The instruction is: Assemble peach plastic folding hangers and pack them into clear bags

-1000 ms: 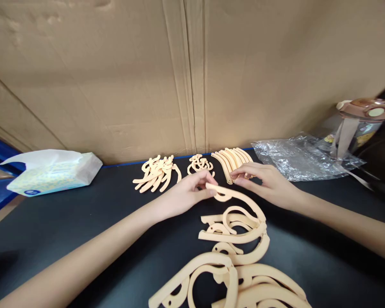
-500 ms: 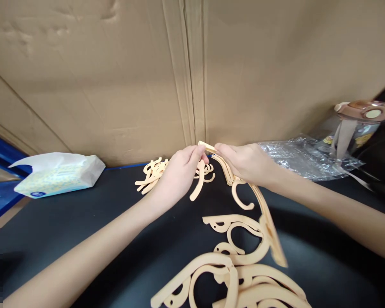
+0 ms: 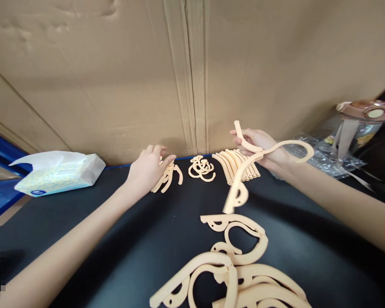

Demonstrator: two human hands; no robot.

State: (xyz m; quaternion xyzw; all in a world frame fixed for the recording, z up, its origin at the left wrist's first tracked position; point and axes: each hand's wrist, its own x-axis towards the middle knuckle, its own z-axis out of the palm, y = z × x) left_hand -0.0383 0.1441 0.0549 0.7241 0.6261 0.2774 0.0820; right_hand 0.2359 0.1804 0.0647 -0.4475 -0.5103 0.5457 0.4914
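Note:
My right hand (image 3: 263, 145) is closed on a beige curved plastic piece (image 3: 244, 175), held in the air above the black table (image 3: 83, 239); the piece hangs down and left, with a hook end sticking out to the right. My left hand (image 3: 146, 167) rests with fingers spread on a small pile of beige hook-shaped bits (image 3: 168, 175) near the cardboard wall. Between the hands lie a cluster of small rings and hooks (image 3: 201, 167) and a fanned row of curved strips (image 3: 235, 164). A heap of large beige pieces (image 3: 234, 265) lies near me.
A cardboard wall (image 3: 186, 72) stands behind the table. A tissue pack (image 3: 54, 173) lies at the left, by a blue edge (image 3: 0, 149). Crumpled clear plastic (image 3: 321, 158) and a bottle with a brown lid (image 3: 359, 122) are at the right.
The hands have come apart. My left hand went left and down onto the hook pile. My right hand lifted the long curved piece up and to the right.

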